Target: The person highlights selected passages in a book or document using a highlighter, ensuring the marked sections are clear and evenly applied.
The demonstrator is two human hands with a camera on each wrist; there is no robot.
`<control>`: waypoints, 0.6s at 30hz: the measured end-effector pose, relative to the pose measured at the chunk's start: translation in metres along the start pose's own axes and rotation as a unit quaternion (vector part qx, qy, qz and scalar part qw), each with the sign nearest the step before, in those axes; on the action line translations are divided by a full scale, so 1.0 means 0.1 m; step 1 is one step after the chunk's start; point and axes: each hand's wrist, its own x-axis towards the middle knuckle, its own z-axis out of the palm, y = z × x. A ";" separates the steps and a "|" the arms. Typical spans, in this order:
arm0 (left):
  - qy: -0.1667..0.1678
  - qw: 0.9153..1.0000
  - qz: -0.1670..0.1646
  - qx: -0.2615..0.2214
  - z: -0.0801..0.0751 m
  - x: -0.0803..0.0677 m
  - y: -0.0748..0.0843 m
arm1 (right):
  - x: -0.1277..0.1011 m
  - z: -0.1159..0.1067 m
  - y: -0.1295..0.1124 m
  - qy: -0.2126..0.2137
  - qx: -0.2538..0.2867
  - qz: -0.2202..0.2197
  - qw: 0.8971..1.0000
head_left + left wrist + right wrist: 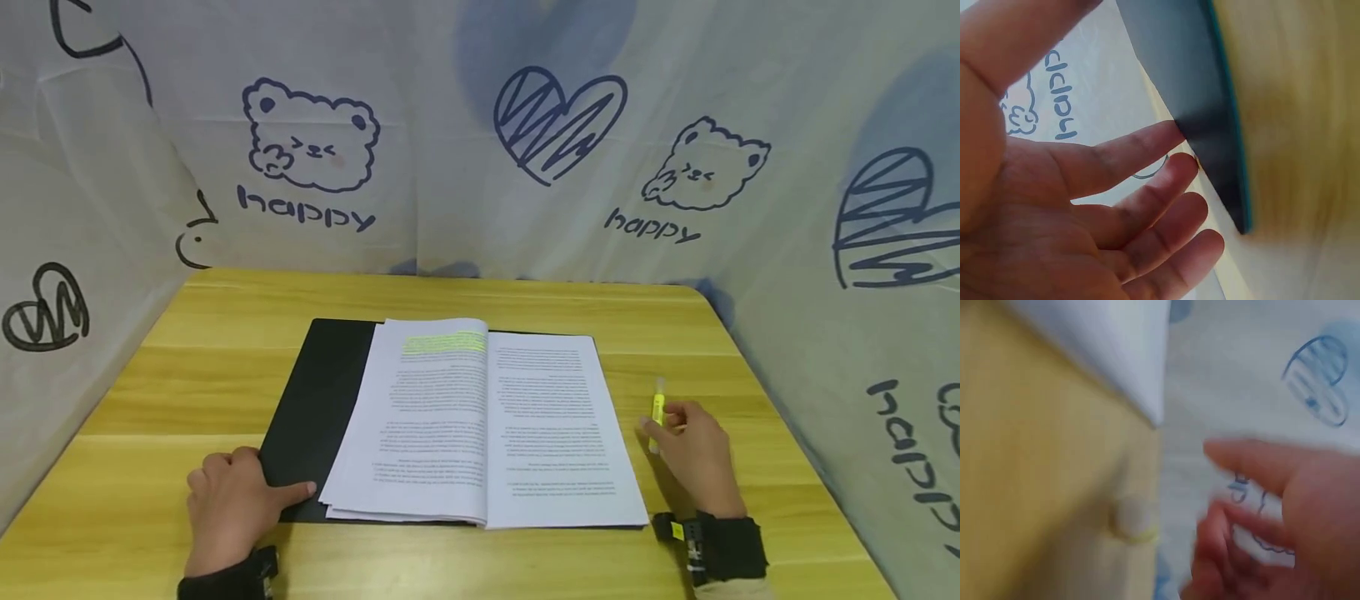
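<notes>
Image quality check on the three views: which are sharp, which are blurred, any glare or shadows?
Head view: sharp, even light, printed pages legible as text blocks, soft shadow beside the right hand near the highlighter. Left wrist view: left hand fairly sharp, black folder edge and table smeared. Right wrist view: heavily blurred throughout, the highlighter only a pale blob.
</notes>
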 end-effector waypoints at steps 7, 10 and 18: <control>-0.004 1.000 -0.011 -0.008 -0.03 0.01 -0.02 | -0.13 0.16 -0.30 -0.144 -0.035 -0.074 0.986; -0.017 1.000 -0.009 -0.022 -0.05 0.04 -0.05 | -0.14 0.20 -0.33 -0.154 -0.057 -0.058 0.985; -0.063 0.984 0.027 -0.163 -0.44 -0.12 -0.05 | -0.14 0.23 -0.36 -0.143 -0.052 -0.043 0.987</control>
